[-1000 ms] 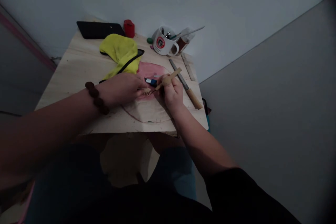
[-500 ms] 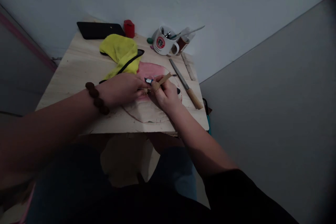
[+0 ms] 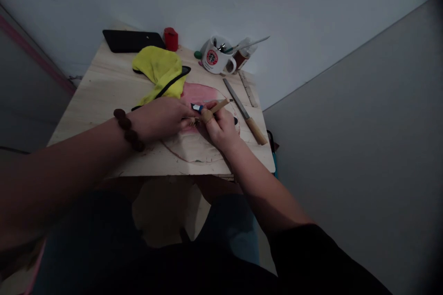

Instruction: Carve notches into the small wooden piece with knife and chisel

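Observation:
My right hand [image 3: 223,128] is closed around a light wooden rod [image 3: 220,105] that sticks out past the thumb and index finger. From the same grip a small blade with a blue base [image 3: 197,107] points left; whether blade and rod are one tool, I cannot tell. My left hand [image 3: 166,117] is closed beside it, fingertips close to the blade, its grip largely hidden. A small brownish piece [image 3: 194,122] shows between the hands. Both hands are over a round board with pink on it [image 3: 200,92].
On the wooden table [image 3: 104,85] lie a yellow cloth with black edging [image 3: 159,67], a black tablet-like slab [image 3: 133,41], a wooden-handled saw-like blade [image 3: 244,110] and a ruler [image 3: 248,88]. Behind stand a red container [image 3: 170,39], a mug of tools [image 3: 216,61] and a bottle [image 3: 242,57].
The blade in my right hand has turned slightly, showing more of its blue base. The rod's end has tipped a little to the right. Both hands stay close together.

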Available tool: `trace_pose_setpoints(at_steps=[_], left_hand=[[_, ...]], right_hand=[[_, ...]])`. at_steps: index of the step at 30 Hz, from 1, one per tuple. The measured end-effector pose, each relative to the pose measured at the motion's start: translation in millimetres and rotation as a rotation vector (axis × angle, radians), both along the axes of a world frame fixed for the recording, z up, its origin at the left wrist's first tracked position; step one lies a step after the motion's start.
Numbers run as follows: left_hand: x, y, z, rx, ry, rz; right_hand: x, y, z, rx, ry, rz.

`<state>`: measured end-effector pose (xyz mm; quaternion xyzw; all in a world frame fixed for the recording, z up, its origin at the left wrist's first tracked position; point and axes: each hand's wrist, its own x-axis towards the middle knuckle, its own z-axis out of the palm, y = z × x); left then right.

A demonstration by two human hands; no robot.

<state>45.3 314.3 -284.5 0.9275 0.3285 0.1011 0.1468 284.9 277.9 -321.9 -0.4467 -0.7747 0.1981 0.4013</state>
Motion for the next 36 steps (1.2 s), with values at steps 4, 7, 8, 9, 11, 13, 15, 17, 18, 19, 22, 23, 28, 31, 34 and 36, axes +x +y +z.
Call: trace_pose_setpoints(at_steps=[4, 7, 8, 9, 11, 13, 15, 17, 18, 19, 22, 23, 28, 31, 34, 36], left_hand=[[0.1, -0.4, 1.5, -0.009, 0.012, 0.001], [0.5, 0.3, 1.0, -0.008, 0.011, -0.004], [0.6, 0.6, 0.5, -0.008, 0.013, -0.002], [0.7, 0.9, 0.1, -0.009, 0.016, 0.001], [0.8, 1.1, -0.2, -0.01, 0.019, 0.01], [1.0, 0.7, 0.8, -0.015, 0.028, 0.019], [1.4, -0.1, 2.5, -0.022, 0.044, 0.026], [1.9, -0.7, 4.1, -0.027, 0.056, 0.026], [2.1, -0.9, 4.6, -0.027, 0.056, 0.023], [2.3, -0.9, 4.9, -0.026, 0.053, 0.018], [2.5, -0.7, 5.0, -0.025, 0.052, 0.012], [2.4, -0.6, 4.9, -0.024, 0.053, 0.013], [1.5, -0.5, 4.8, -0.023, 0.048, 0.006], [1.7, -0.6, 4.6, -0.026, 0.046, 0.004], [1.9, -1.1, 5.2, -0.023, 0.057, 0.014], [1.6, -1.8, 6.2, -0.021, 0.065, 0.015]], right_hand=[[1.0, -0.1, 2.0, 0.0, -0.064, 0.007], [1.9, 0.8, 0.3, -0.01, -0.084, -0.003], [2.1, 1.3, -0.9, -0.016, -0.085, -0.007], [2.3, 1.9, -2.1, -0.02, -0.085, -0.008], [2.4, 3.3, -4.5, -0.02, -0.09, 0.0], [2.2, 4.6, -5.9, -0.009, -0.097, 0.01], [1.8, 5.4, -6.6, 0.001, -0.103, 0.016], [1.0, 5.8, -7.0, -0.005, -0.123, 0.024], [0.5, 5.8, -7.2, -0.011, -0.139, 0.032], [0.0, 5.6, -7.4, -0.017, -0.156, 0.039], [-1.3, 4.5, -7.5, -0.028, -0.171, 0.046], [-1.6, 4.0, -7.3, -0.03, -0.163, 0.044], [-1.2, 1.5, -4.5, -0.011, -0.107, 0.032], [-0.6, 1.3, -3.7, -0.005, -0.093, 0.012], [-1.1, 1.5, -3.4, -0.001, -0.085, 0.0], [-1.8, 1.1, -2.8, 0.012, -0.074, -0.011]])
